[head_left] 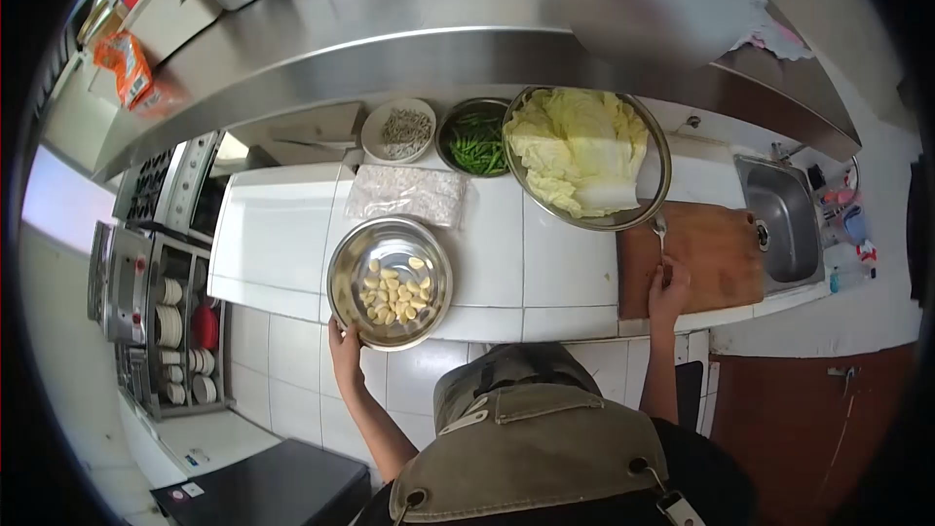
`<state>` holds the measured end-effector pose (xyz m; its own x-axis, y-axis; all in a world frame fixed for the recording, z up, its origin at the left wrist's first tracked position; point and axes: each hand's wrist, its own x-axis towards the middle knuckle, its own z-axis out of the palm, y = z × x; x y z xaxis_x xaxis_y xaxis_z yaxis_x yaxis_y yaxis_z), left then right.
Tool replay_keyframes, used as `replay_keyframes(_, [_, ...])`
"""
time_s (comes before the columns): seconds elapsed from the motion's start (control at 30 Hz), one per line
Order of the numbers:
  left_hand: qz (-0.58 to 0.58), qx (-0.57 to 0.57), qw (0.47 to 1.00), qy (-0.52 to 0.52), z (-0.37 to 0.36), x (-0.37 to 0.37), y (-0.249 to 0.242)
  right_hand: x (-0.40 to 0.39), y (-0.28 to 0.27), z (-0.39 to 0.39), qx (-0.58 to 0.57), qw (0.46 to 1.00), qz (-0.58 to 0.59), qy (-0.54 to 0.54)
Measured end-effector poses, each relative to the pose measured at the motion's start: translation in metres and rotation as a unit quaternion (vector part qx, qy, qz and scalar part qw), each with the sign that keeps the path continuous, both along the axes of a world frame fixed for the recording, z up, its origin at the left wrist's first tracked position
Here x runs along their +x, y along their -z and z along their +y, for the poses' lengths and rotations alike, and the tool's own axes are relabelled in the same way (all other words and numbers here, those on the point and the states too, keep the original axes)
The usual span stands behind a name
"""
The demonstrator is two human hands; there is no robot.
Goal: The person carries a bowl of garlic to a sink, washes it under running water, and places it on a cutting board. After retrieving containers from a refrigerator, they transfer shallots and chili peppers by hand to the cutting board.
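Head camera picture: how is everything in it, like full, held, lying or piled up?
Small steel bowl: partly filled, left hand at its rim
Pale cloves: loose, look peeled
Cabbage leaves: heaped in the wide bowl
Green vegetables: piled in a bowl
White bowl: holding small greyish bits
Plastic bag: lying flat, filled
Metal utensil: held by right hand
Cutting board: lying flat

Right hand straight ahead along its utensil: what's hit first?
Probably the cabbage bowl: its rim lies just beyond the tip of the utensil in the right hand. Height is unclear; it might pass over.
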<state>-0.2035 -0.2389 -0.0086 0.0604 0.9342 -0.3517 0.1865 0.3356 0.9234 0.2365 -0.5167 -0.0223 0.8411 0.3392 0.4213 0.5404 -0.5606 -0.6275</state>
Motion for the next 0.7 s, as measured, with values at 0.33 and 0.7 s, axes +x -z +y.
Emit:
replay_keyframes(0.33, [-0.267, -0.132, 0.952, -0.074, -0.076, -0.004, 0.024, -0.023, -0.029, 0.031, -0.104, 0.967, -0.086, -0.217])
replay_keyframes(0.7, [-0.291, -0.07, 0.94, -0.164, -0.137, -0.004, -0.002, -0.009, -0.03, 0.043, -0.231, 0.927, -0.052, -0.29])
